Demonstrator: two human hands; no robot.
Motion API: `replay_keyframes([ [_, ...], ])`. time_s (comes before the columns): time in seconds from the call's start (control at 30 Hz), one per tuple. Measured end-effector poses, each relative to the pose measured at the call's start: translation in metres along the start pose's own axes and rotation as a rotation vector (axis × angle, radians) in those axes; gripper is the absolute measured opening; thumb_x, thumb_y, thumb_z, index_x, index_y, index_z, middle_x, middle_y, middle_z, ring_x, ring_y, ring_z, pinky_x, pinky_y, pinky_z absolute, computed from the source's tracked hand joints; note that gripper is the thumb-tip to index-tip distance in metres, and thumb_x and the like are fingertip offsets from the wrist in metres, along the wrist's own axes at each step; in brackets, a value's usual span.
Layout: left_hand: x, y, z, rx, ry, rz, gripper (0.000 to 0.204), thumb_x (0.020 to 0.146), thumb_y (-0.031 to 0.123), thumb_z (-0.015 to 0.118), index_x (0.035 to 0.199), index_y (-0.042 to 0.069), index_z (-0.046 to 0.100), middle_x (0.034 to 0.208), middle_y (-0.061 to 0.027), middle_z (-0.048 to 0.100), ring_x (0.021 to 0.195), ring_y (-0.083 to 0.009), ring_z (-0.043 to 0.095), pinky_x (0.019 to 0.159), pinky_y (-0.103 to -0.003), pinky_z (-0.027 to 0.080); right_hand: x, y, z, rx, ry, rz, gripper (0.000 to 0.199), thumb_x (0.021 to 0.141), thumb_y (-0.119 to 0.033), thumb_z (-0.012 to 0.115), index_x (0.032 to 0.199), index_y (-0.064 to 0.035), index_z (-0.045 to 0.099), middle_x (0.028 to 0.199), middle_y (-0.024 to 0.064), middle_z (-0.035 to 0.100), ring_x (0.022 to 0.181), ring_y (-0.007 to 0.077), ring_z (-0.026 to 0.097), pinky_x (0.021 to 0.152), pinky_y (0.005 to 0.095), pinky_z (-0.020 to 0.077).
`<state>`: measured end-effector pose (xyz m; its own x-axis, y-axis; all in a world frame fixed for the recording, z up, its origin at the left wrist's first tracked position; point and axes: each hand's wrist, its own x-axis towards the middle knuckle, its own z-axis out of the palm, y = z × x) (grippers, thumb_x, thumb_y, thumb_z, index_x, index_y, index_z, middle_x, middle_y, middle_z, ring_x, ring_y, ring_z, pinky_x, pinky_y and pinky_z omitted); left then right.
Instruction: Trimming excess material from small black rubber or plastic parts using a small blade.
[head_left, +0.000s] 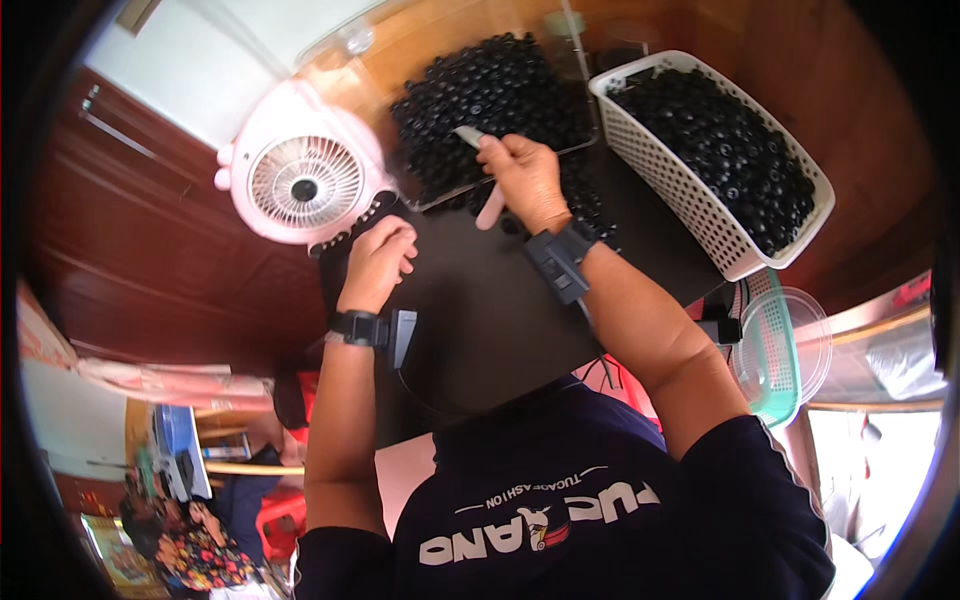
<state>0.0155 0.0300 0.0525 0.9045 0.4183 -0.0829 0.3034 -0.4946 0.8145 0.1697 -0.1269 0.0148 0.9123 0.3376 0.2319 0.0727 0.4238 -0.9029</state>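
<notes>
My right hand (525,180) is closed round a small knife with a pink handle (489,207). Its pale blade pokes out over the heap of small round black pieces (490,90) in a clear plastic tray (455,193). Over the near left of the dark tabletop, my left hand (380,258) has its fingers curled in. Whether anything sits between those fingers is hidden. Some loose black pieces (590,212) lie on the table beside the right wrist, outside the tray.
A pink fan (304,178) stands left of the tray, with a few black pieces along its base. On the right, a white perforated basket (660,170) is full of black pieces. Below it are a green basket (778,400) and a clear round container (808,335).
</notes>
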Motion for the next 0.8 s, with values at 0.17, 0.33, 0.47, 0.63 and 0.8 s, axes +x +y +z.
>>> replay_keyframes([
  [0.17,0.008,-0.011,0.004,0.021,-0.06,0.069,0.019,0.085,0.021,0.056,0.098,0.007,0.059,0.083,-0.0022,0.057,0.06,-0.0084,0.052,0.049,-0.022,0.041,0.005,0.007,0.005,-0.05,0.07,0.034,0.03,0.088,-0.023,0.062,0.076,0.0042,0.064,0.071,0.0038,0.063,0.066,0.0074,0.055,0.062,0.0232,0.0456],
  [0.33,0.04,-0.005,0.031,0.239,0.016,0.293,0.032,0.081,0.019,0.061,0.108,0.001,0.059,0.1,-0.0148,0.06,0.098,-0.0247,0.058,0.086,-0.033,0.044,0.007,0.007,0.002,-0.093,0.077,0.01,0.03,0.089,-0.024,0.062,0.077,0.0032,0.064,0.072,0.0037,0.064,0.064,0.0079,0.056,0.059,0.0235,0.0456],
  [0.47,0.059,-0.009,0.047,0.233,0.012,0.258,0.032,0.081,0.022,0.058,0.105,0.001,0.061,0.106,-0.018,0.058,0.102,-0.0298,0.056,0.089,-0.034,0.042,0.013,0.001,0.001,-0.084,0.101,0.005,0.028,0.089,-0.023,0.062,0.077,0.0024,0.065,0.072,0.0039,0.065,0.063,0.008,0.056,0.058,0.0235,0.0453],
  [0.63,0.063,-0.012,0.049,-0.194,-0.057,-0.023,0.026,0.083,0.023,0.057,0.1,0.005,0.063,0.096,-0.0074,0.06,0.088,-0.0188,0.057,0.07,-0.032,0.048,0.025,0.002,-0.017,-0.04,0.192,-0.014,0.029,0.09,-0.027,0.061,0.076,-0.0014,0.063,0.077,0.0068,0.067,0.065,0.0109,0.06,0.062,0.0247,0.0456],
  [0.8,0.047,-0.026,0.038,-0.456,0.042,-0.057,0.027,0.083,0.025,0.056,0.1,0.005,0.062,0.099,-0.0065,0.062,0.086,-0.0189,0.058,0.06,-0.03,0.049,0.028,-0.006,-0.023,0.013,0.255,-0.016,0.03,0.09,-0.025,0.06,0.069,-0.004,0.058,0.079,0.0098,0.067,0.067,0.0141,0.061,0.065,0.0261,0.0454],
])
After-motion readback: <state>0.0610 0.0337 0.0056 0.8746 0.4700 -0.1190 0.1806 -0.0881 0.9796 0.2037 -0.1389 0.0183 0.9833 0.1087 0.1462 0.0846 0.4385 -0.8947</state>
